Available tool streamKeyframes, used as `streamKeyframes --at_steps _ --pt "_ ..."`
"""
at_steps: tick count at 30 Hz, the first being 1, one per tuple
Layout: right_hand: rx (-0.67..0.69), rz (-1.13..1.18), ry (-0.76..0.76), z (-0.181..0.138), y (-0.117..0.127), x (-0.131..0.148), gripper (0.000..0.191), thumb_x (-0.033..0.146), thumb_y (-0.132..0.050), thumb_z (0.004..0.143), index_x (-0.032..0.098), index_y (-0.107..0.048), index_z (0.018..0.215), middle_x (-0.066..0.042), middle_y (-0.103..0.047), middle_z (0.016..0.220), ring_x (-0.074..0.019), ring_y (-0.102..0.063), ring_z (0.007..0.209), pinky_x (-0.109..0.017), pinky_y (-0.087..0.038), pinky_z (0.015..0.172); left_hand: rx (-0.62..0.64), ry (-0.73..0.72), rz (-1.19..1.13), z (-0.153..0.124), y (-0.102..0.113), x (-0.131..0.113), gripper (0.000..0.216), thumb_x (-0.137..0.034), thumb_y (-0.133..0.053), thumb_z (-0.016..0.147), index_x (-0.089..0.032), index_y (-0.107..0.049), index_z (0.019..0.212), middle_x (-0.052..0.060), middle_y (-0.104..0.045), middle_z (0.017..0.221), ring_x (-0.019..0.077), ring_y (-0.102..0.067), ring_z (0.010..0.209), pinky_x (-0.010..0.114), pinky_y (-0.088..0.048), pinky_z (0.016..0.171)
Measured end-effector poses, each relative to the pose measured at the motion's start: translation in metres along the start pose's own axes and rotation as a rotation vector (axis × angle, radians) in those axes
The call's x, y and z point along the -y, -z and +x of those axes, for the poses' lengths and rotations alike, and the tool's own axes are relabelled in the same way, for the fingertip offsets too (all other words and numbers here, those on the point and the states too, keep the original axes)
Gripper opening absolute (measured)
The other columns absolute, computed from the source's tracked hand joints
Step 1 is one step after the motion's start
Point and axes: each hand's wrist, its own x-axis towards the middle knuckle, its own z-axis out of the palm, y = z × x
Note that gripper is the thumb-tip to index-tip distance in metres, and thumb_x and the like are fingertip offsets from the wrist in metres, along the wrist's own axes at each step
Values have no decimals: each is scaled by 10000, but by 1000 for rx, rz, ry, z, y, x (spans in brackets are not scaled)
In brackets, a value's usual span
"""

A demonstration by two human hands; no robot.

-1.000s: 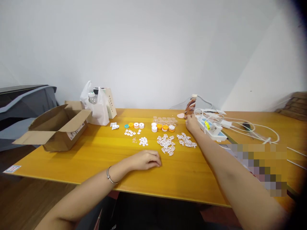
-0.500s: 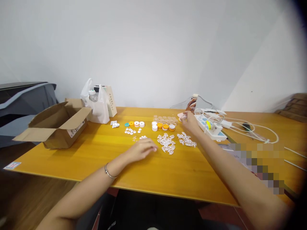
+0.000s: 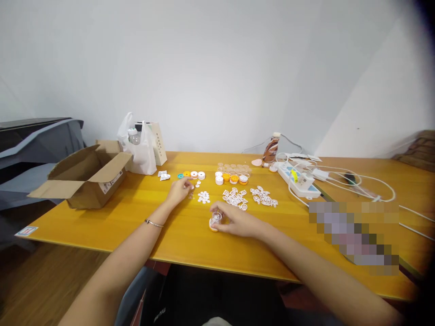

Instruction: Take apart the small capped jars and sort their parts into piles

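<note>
My right hand (image 3: 236,220) is closed round a small clear plastic cup (image 3: 216,217) with an orange-and-white base, low over the front middle of the table. Farther left, my left hand (image 3: 178,191) has its fingertips drawn together beside several small white knobbed discs (image 3: 198,184); whatever lies between them is too small to make out. Just behind it stand coloured round lids (image 3: 194,174) in teal, orange and white. A heap of small white pieces (image 3: 204,197) lies between the hands. White openwork plastic pieces (image 3: 234,196) are spread beyond my right hand, partly hidden by it.
Clear cups (image 3: 234,169) stand in rows behind orange and white lids (image 3: 234,179). More openwork pieces (image 3: 264,197) lie to the right, near a power strip (image 3: 304,188) with cables. A brown drink bottle (image 3: 271,149) is at the back; an open cardboard box (image 3: 84,192) is left.
My right hand has come from the back right to the front middle, now holding the clear cup. My left hand has shifted left and back, uncovering the white pieces.
</note>
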Motion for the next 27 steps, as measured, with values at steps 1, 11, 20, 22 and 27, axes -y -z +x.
streamKeyframes --at_steps 1,11,20,22,27 --pt "-1 6 -3 0 -1 -2 282 269 -586 756 217 -485 1015 -37 -596 957 -165 -558 839 -283 -440 739 8 -3 10 0 -2 -1 308 -132 -537 725 -186 -596 1022 13 -683 809 159 -621 772 281 -448 779" --pt "-62 48 28 -3 -11 -14 210 290 -606 746 207 -495 904 -19 -555 870 -139 -511 752 -260 -418 683 -36 -31 62 1 -5 -6 252 -122 -553 729 -179 -624 963 61 -672 935 203 -601 895 340 -424 853" --pt "-199 76 -180 -3 -22 -26 291 405 -622 713 215 -440 837 63 -475 618 -98 -416 543 -208 -314 510 420 -531 -194 -53 4 -76 240 -349 -589 751 -175 -573 915 16 -579 781 125 -533 725 244 -417 701" --pt "-262 80 -206 -2 -24 -28 284 410 -610 716 214 -434 819 67 -464 607 -95 -406 533 -203 -299 497 481 -511 -174 -62 0 -86 361 -408 -659 672 -178 -535 920 6 -558 787 123 -512 705 232 -402 654" --pt "-352 16 -256 0 -25 -28 301 460 -592 711 214 -425 763 63 -464 585 -99 -398 518 -210 -286 493 475 -388 -64 -68 -19 -91 436 -525 -667 612 -165 -500 791 -11 -526 718 120 -473 640 219 -341 563"
